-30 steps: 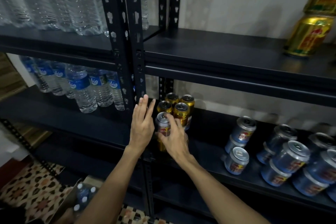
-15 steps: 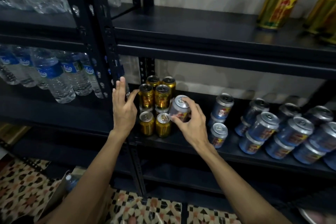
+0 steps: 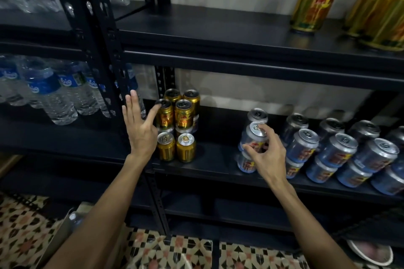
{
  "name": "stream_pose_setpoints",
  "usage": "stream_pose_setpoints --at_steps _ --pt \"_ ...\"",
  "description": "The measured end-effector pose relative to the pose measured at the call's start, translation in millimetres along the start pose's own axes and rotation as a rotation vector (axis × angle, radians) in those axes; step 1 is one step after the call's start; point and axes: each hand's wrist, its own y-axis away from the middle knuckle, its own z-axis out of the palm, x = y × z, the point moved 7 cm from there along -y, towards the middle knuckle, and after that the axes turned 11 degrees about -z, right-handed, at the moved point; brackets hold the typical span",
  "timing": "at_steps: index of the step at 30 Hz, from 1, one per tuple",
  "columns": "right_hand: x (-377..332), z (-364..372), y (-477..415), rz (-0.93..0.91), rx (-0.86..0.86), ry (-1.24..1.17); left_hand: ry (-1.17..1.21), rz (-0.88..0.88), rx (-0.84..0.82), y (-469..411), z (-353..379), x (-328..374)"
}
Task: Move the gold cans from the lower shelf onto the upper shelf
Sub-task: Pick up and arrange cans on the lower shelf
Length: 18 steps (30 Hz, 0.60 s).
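**Right hand on a silver can, gold cans waiting at the left end**

On my feed the right hand (image 3: 270, 155) has its fingers and thumb curled round a silver can (image 3: 251, 137), thumb on the label and fingertips at the lid rim. That can sits upright on top of another of its kind, near the front edge of the lower shelf (image 3: 218, 159), about midway along it.

The left hand (image 3: 140, 133) holds nothing. Its fingers are straight and point up along the upright post (image 3: 98, 28), and its thumb is spread out to the right. The thumb tip reaches the lid of the nearest upper can; I cannot tell whether it presses.

The gold cans (image 3: 183, 116) stand in a tight cluster at the left end of the lower shelf, just right of the post. Two are low at the front edge and four stand higher behind them.

To the right of the held can, more silver cans (image 3: 336, 148) run two high towards the shelf's right end.

The upper shelf (image 3: 207, 28) is bare along its left and middle. At its right end I see stacked gold cans (image 3: 312, 4).

Left of the post, water bottles (image 3: 50, 94) fill the neighbouring bay. Patterned tile floor (image 3: 26, 236) shows below.
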Motion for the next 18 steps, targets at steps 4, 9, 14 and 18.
stream_pose_setpoints --at_steps 4,9,14,18 --pt "8 -5 2 0.013 0.002 -0.006 -0.001 -0.028 -0.025 -1 1 -2" --pt "14 -8 1 0.021 -0.010 -0.002 0.000 -0.033 -0.012 -2 1 -2" --pt "16 -5 1 0.020 -0.025 0.003 -0.001 -0.029 -0.015 -1 2 -2" --pt "17 -1 2 0.012 -0.032 0.001 -0.009 -0.031 -0.011 -1 3 -2"
